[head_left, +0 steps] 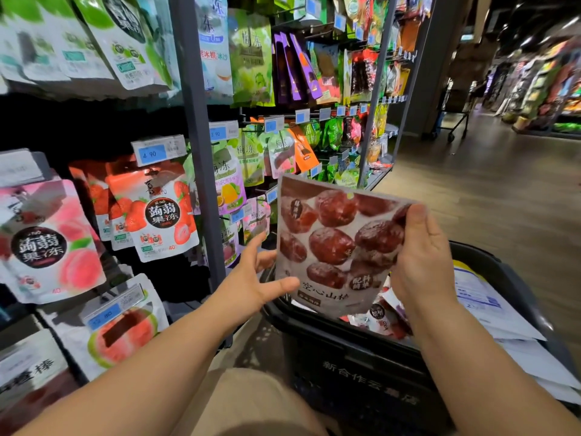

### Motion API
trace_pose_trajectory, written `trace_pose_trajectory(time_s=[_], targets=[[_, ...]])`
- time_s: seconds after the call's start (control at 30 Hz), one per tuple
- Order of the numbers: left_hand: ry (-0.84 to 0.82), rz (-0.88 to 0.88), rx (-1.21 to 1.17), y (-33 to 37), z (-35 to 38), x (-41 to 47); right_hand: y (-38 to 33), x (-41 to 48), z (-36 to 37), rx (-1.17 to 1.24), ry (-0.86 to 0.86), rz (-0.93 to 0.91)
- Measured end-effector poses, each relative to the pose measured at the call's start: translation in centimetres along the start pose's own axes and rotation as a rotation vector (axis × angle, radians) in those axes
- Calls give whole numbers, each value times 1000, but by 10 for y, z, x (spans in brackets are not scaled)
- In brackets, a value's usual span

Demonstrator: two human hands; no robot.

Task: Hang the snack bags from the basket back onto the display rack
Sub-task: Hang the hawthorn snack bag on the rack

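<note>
Head view, aisle beside the display rack (195,127). My right hand (421,262) holds the snack bag (333,243), a pale pouch printed with dark red fruit, by its right edge: the thumb lies across the front near the top right corner and the fingers wrap behind, so this grip is closed on the bag. My left hand (251,278) is spread wide, fingers splayed, at the bag's lower left edge; the thumb overlaps the front of the bag at its lower left, and the fingers reach behind that edge. This grip is wide and clamps nothing.

The bag stands nearly upright, tilted slightly, in the air above the near left part of the black basket (361,350), well clear of the rack's hooks. Inside the basket, below the held bag, lie further red and white packets (386,319), and to the right a stack of white papers (490,313).

The rack to my left carries hanging pouches: strawberry jelly bags (163,212), a peach jelly bag (50,243), a watermelon bag (122,332), and green plum jelly bags (251,58) higher up. Blue price tags (157,151) sit at the hook ends. The wooden floor (503,190) runs off to the right.
</note>
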State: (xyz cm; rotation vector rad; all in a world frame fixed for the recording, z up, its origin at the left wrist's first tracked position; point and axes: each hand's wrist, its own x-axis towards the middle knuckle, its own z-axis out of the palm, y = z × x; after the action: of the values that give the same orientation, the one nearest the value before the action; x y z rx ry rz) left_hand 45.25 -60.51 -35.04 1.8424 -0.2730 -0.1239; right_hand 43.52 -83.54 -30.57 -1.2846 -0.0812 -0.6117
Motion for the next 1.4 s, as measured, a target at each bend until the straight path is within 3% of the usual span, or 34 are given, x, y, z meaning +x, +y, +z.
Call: trace_pose_trajectory(time_s=[0.2,0.37,0.47,0.63,0.83,1.03,1.17,1.4], targets=[[-53,-9,-88,-8,1,4,-23,37,10,220,68,194],[-228,-4,-235,-6,7,1,-27,48,14,170,46,309],[-312,-105,-353,-14,13,-7,-17,53,14,126,47,394],[-250,-238,-494,-36,38,-19,-9,48,10,17,-18,421],[-145,-262,-691,-56,64,-32,-7,45,-42,-389,-185,357],[-148,-244,-766,-68,64,-32,6,42,-135,-1118,-315,344],[-131,-252,-753,-71,66,-30,25,35,-174,-1248,-428,470],[-124,-257,-724,-69,71,-32,49,25,-197,-1400,-486,455]])
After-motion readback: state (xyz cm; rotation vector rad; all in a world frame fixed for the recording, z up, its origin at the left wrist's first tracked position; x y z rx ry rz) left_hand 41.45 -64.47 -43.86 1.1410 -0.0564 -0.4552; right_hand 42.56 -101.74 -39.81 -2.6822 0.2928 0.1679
